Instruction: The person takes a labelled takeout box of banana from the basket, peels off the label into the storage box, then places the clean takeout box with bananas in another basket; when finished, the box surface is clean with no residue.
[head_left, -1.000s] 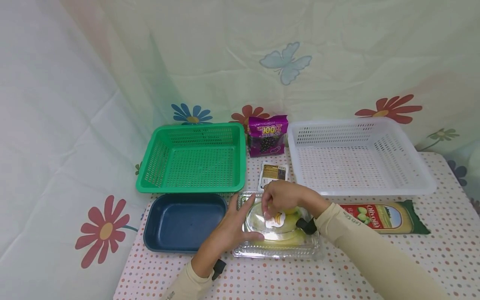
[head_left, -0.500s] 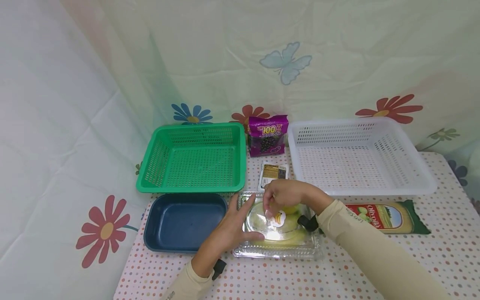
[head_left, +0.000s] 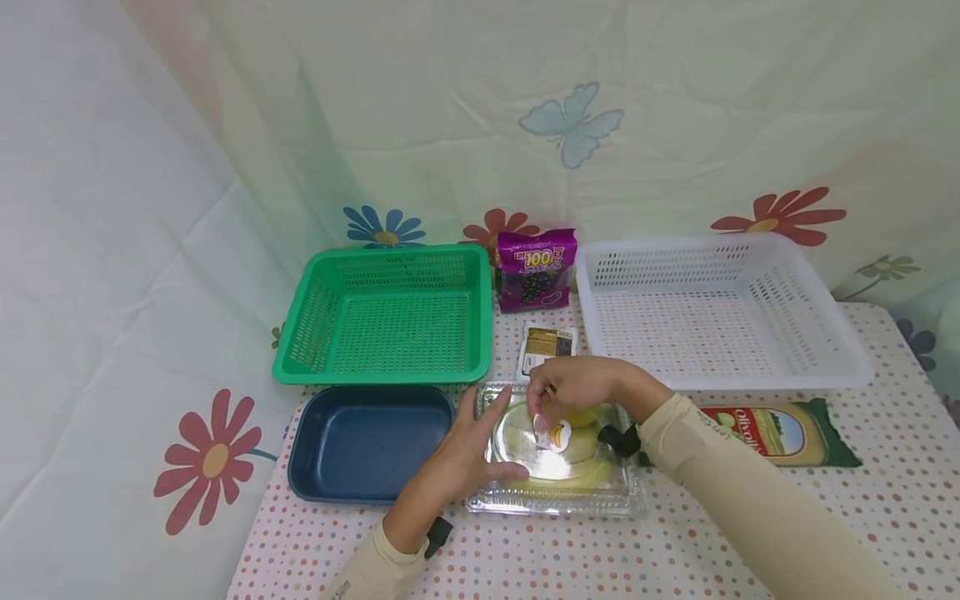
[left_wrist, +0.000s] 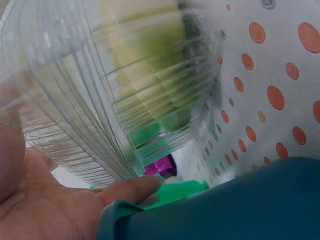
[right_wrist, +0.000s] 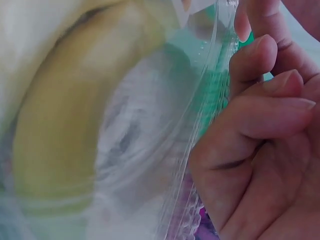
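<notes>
A clear plastic clamshell box (head_left: 555, 500) of bananas (left_wrist: 145, 65) lies on the table in front of me. On its lid is a round white sticker (head_left: 557, 435) with a banana print. My left hand (head_left: 468, 450) rests on the box's left side, fingers spread and fairly straight, the thumb on the lid. My right hand (head_left: 573, 392) reaches over from the right and pinches the sticker's upper left edge, which stands up from the lid. In the right wrist view the other fingers (right_wrist: 250, 125) are curled beside the box, and only a white corner of the sticker shows.
Left of the box is a dark blue tub (head_left: 367, 492); behind it stands a green basket (head_left: 382, 379). A white basket (head_left: 720, 383) is at back right, a pasta pack (head_left: 787, 433) before it. Between the baskets are a purple bag (head_left: 536, 271) and a small pouch (head_left: 551, 342).
My right hand has shifted slightly up and to the right, and more of the sticker's edge shows at its fingertips. The left hand and the box have stayed put.
</notes>
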